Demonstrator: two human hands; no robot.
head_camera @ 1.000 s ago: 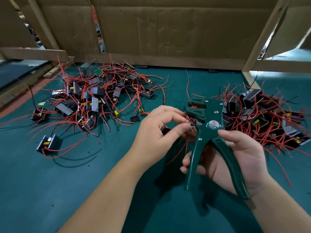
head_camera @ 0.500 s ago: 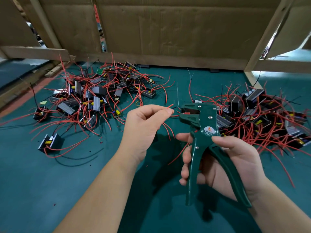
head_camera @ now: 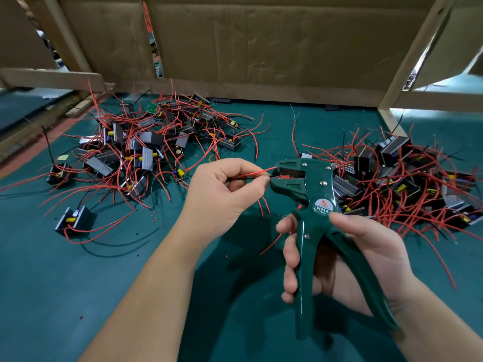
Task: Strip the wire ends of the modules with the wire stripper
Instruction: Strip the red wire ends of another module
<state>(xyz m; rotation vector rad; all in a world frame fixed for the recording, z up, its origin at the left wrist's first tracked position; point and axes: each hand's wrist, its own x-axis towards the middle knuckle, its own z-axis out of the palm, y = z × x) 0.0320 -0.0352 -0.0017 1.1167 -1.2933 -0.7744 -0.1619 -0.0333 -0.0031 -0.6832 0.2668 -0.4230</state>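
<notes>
Listing from the head view, the only one supplied: one green wire stripper (head_camera: 316, 189), labelled W01A on a round sticker, held upright above the teal table mat (head_camera: 65, 296) with its head pointing left and its two handles spread apart. Right hand (head_camera: 376, 252): fingers curled round the left handle, thumb laid across the tool just under the sticker, the other handle running down across the palm. Left hand (head_camera: 219, 199): thumb and forefinger pinched together on one red wire (head_camera: 258, 172), which runs right and slightly upward from the fingertips, its end reaching the mouth of the stripper; the jaws stand partly apart, and whether the wire end is gripped in them cannot be told. More red wire strands hang just below the left hand; the module they belong to is hidden. Left pile of modules (head_camera: 146, 150): black and grey blocks with yellow parts, tangled in red leads, lying on the mat beyond the left hand. Right pile of modules (head_camera: 407, 178): similar stock, lying behind and to the right of the stripper head. One lone module (head_camera: 74, 220) sits apart at the near left, red leads curling from it; another rests at the left pile's outer edge. Small red insulation scraps (head_camera: 154, 218) dot the mat between the lone module and the left forearm. Backing: a cardboard wall (head_camera: 261, 43) with wooden framing (head_camera: 407, 61) at the far edge.
</notes>
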